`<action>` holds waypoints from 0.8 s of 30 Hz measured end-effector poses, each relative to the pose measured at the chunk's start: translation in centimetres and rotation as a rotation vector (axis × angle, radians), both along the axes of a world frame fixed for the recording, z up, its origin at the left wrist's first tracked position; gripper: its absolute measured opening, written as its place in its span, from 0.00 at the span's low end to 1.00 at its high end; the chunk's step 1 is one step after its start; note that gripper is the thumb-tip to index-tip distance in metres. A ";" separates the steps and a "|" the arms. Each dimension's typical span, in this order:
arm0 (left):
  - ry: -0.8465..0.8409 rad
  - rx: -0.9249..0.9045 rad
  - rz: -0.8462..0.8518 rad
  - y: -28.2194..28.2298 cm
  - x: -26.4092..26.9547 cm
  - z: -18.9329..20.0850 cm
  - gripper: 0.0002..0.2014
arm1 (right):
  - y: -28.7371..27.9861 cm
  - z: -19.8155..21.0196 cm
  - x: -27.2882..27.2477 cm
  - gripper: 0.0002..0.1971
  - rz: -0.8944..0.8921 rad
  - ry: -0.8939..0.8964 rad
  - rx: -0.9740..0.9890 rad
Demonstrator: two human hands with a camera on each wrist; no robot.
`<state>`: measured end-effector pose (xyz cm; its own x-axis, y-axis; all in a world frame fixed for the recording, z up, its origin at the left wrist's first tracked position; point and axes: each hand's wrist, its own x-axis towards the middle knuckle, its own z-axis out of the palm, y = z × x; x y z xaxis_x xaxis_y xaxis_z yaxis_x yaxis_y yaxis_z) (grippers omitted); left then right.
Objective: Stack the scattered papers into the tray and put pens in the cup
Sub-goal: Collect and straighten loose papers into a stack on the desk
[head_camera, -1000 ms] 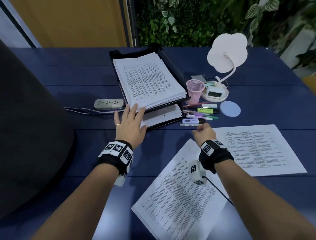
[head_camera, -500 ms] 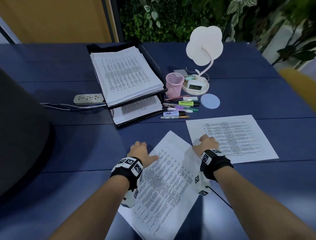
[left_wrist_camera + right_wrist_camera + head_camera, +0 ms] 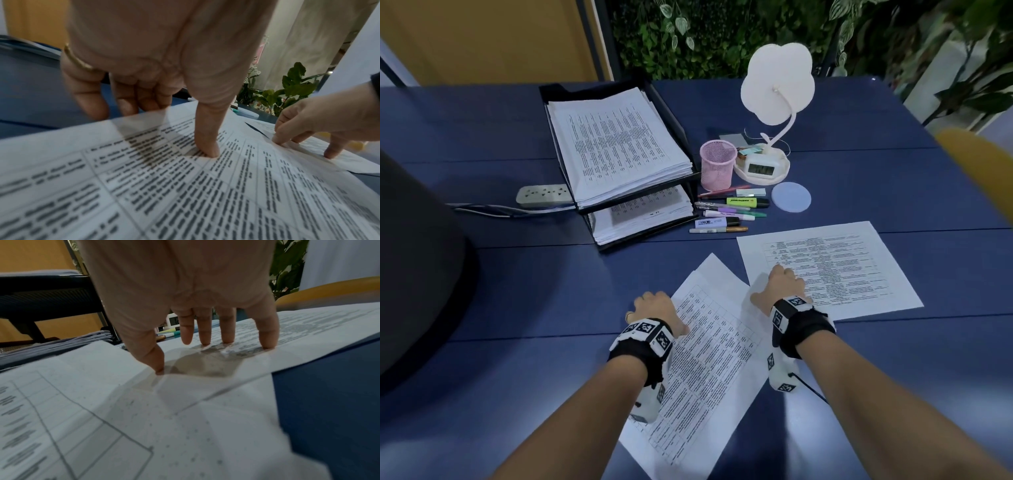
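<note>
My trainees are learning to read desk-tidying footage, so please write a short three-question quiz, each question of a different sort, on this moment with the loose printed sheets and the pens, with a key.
1. True or false: the pink mesh pen cup already holds pens.
2. Multiple choice: the right hand touches
A. only the flat printed sheet on the right
B. that sheet and the angled printed sheet nearer the person
C. the row of pens and highlighters
3. Fill in: the left hand presses its ______ on top of the angled sheet, at that sheet's left edge.

Key
1. False: no pens stand in it; they lie on the blue table beside the black two-tier paper tray.
2. B: fingertips on the right sheet, thumb on the angled one.
3. Thumb.
</note>
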<state>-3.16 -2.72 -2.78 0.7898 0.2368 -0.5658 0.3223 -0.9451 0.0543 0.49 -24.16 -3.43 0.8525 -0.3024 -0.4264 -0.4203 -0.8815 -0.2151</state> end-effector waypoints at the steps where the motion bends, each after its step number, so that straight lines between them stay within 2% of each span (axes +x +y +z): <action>1: 0.000 -0.017 0.007 0.0 -0.1 0.0 0.41 | 0.0 -0.1 -0.1 0.33 0.006 -0.006 0.004; 5: -0.013 -0.170 0.088 0.1 -0.6 -0.8 0.38 | 0.2 -0.1 -0.4 0.31 0.030 0.003 -0.006; 9: 0.020 -0.301 0.120 0.9 -0.6 -0.9 0.36 | 0.5 0.3 -0.1 0.24 0.112 0.142 -0.124; 11: 0.021 -0.331 0.123 2.0 -0.4 -0.9 0.30 | 0.1 0.3 0.2 0.20 0.063 0.098 -0.048; 15: -0.033 -0.386 0.255 4.6 0.0 -1.0 0.26 | 0.4 1.3 0.3 0.03 0.022 -0.175 0.185; 17: -0.052 -0.392 0.300 5.7 0.3 -1.1 0.27 | 1.7 2.0 -0.1 0.06 0.097 -0.233 0.304; 20: -0.076 -0.414 0.346 6.9 0.9 -0.8 0.24 | 4.1 2.3 -1.5 0.07 0.235 -0.152 0.466; 22: -0.087 -0.451 0.419 7.3 1.3 -0.7 0.23 | 5.6 2.0 -2.7 0.06 0.327 -0.057 0.505; 24: -0.105 -0.527 0.544 7.6 1.6 -0.6 0.30 | 6.7 1.8 -3.7 0.04 0.411 -0.001 0.507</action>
<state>-1.60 4.90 -3.39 0.6949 0.3273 -0.6403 0.7033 -0.4949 0.5103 -3.21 -17.43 -1.61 0.8563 0.2864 -0.4298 -0.0705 -0.7596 -0.6466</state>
